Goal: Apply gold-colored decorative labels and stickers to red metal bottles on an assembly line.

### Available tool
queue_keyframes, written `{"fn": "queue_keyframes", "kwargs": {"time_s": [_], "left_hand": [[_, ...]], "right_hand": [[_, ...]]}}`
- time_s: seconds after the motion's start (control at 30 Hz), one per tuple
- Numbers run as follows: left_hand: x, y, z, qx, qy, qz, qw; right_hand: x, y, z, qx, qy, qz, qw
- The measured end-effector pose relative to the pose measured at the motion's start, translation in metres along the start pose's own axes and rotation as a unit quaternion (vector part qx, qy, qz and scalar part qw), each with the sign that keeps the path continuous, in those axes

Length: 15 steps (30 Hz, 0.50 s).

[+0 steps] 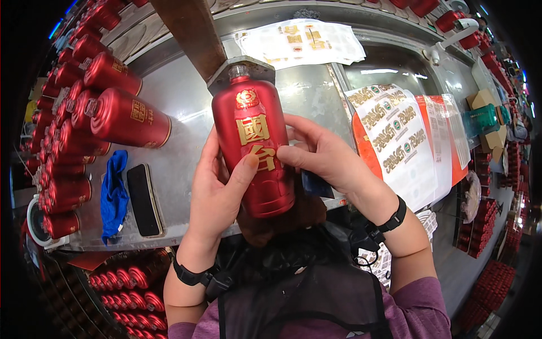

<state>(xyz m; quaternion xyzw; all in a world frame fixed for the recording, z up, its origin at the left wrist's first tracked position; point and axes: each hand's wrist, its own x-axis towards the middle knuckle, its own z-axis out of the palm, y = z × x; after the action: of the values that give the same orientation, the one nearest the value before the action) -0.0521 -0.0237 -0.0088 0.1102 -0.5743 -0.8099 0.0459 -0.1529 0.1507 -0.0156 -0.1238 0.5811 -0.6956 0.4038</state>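
Observation:
A glossy red bottle (272,189) with raised gold characters and a clear neck lies in front of me, its neck pointing away. My left hand (217,189) wraps its left side, the thumb pressing on the front beside the lower gold character. From the right, my right hand (324,155) holds it, with thumb on the same character and fingers behind the bottle. The backs of both sets of fingers are partly hidden by the bottle. Beyond the neck is a metal plate (265,62) at the foot of a brown post.
Red bottles (130,118) crowd the left side. Near them lie a blue cloth (114,195) and a phone (145,199). Gold-printed sticker sheets (333,45) lie at the back; more sheets (415,181) rest over an orange-red sheet (361,138) at right. Crated bottles (132,282) stand below left.

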Motion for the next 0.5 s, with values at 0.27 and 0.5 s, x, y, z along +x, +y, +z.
{"fn": "queue_keyframes", "kwargs": {"time_s": [0.27,0.5], "left_hand": [[0.000,-0.004,-0.007,-0.023,-0.019,0.018,0.999],[0.003,-0.004,-0.012,-0.100,-0.019,-0.013,0.995]], "right_hand": [[0.003,-0.018,-0.045,0.097,0.098,-0.013,0.990],[-0.014,-0.034,-0.020,0.019,0.067,-0.056,0.996]]}}
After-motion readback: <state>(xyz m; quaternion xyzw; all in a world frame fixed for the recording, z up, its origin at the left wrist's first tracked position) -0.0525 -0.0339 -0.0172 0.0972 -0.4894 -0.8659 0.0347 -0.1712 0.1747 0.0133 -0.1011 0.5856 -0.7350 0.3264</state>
